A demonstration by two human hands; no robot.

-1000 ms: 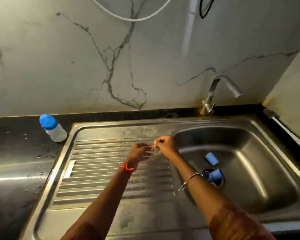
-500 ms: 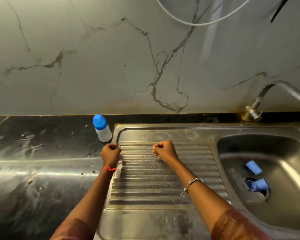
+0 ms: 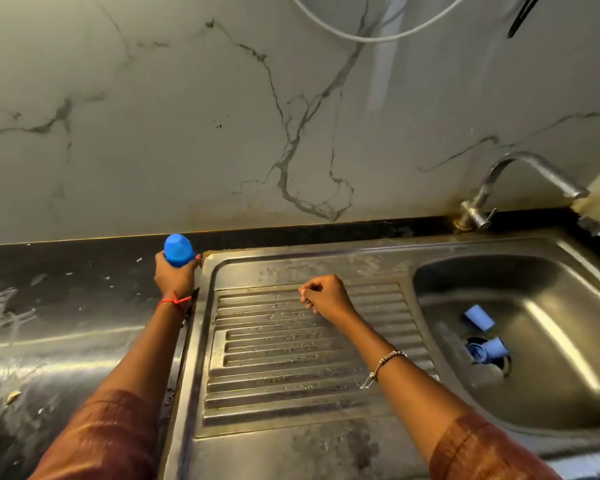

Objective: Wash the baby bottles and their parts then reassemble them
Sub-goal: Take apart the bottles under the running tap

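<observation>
Left hand (image 3: pixel 175 277), a red thread at its wrist, curls around a small baby bottle with a rounded bright blue plastic cap (image 3: pixel 178 250). The bottle stands on the glossy black stone worktop (image 3: pixel 66 323), just beside the back left corner of the stainless steel sink (fingers hide most of its body). Right hand (image 3: pixel 324 296), a beaded bracelet at its wrist, hovers as a loose fist over the ribbed steel drainboard (image 3: pixel 291 358), with nothing visible in it. In the smooth, dull basin (image 3: pixel 568 341) lie two blue plastic bottle parts: a pale blue short tube (image 3: pixel 478 317) and a second blue piece (image 3: pixel 487 349) at the drain. A curved metal tap (image 3: pixel 534 171) rises behind.
</observation>
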